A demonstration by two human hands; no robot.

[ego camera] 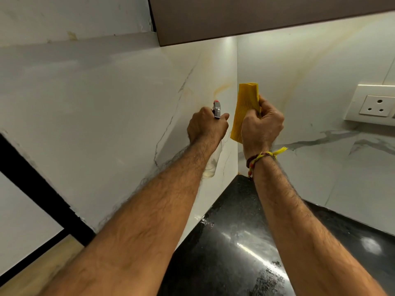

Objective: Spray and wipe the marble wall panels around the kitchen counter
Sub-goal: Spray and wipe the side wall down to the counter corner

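My left hand [205, 127] grips a clear spray bottle [211, 163] by its neck; the grey nozzle with a red tip [217, 107] points at the left marble wall panel [106, 116]. My right hand [261, 127] holds a folded yellow ribbed cloth [245, 110] upright, close to the inner corner where the left panel meets the right marble wall panel [310, 82]. Both panels are white with grey and yellowish veins. Whether the cloth touches the wall I cannot tell.
A glossy black stone counter [235, 242] runs below the panels. A brown overhead cabinet [256, 18] hangs above the corner. A white socket plate [373, 104] sits on the right panel. A black frame edge [38, 189] borders the left panel.
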